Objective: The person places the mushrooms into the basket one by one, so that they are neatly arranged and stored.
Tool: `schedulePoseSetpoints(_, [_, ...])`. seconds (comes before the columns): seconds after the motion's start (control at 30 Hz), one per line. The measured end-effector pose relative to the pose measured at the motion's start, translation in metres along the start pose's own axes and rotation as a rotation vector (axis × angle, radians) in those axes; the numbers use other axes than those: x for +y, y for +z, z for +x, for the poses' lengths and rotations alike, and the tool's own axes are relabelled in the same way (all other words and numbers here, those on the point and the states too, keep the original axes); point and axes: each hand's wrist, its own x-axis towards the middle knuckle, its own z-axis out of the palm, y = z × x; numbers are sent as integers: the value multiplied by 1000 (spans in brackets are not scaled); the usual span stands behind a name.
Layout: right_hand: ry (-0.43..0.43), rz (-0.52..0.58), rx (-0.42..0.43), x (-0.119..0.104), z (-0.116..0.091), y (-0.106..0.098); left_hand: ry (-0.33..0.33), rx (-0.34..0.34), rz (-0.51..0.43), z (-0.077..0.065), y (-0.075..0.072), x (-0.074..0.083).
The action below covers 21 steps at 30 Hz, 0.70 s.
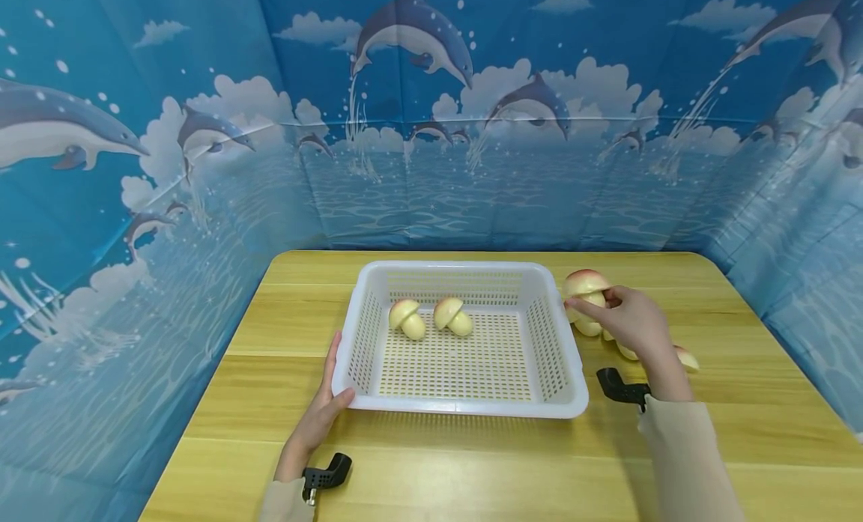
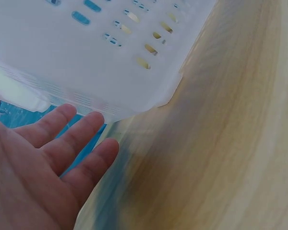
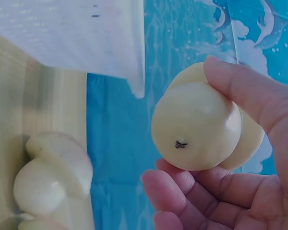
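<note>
My right hand [image 1: 637,327] pinches a cream toy mushroom [image 1: 585,284] with a reddish cap, beside the basket's right wall. In the right wrist view the rounded stem end of this mushroom faces the camera, thumb above and fingers below. A white perforated plastic basket [image 1: 465,408] stands mid-table. Inside it, towards the back left, lie two similar mushrooms, a left one [image 1: 413,326] and a right one [image 1: 460,323]. My left hand [image 1: 320,413] rests against the basket's front left corner, thumb near the rim. Its fingers [image 2: 81,136] look loosely extended in the left wrist view.
More mushrooms [image 3: 53,172] lie on the wooden table right of the basket, partly hidden under my right hand; one cap [image 1: 686,359] shows beyond the wrist. A blue dolphin-print curtain [image 1: 431,185] surrounds the table's back and sides. Both wrists carry black camera mounts [image 1: 328,473].
</note>
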Motion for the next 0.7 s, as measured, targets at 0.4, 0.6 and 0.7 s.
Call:
schedulePoseSetpoints(0.4, [-90, -13, 25, -21, 12, 3, -8, 13, 6, 1, 1, 0])
schedulePoseSetpoints(0.6, [-123, -23, 13, -29, 17, 7, -14, 25, 6, 1, 1, 0])
schedulePoseSetpoints(0.7, [-128, -28, 6, -34, 20, 9, -15, 28, 12, 0, 1, 0])
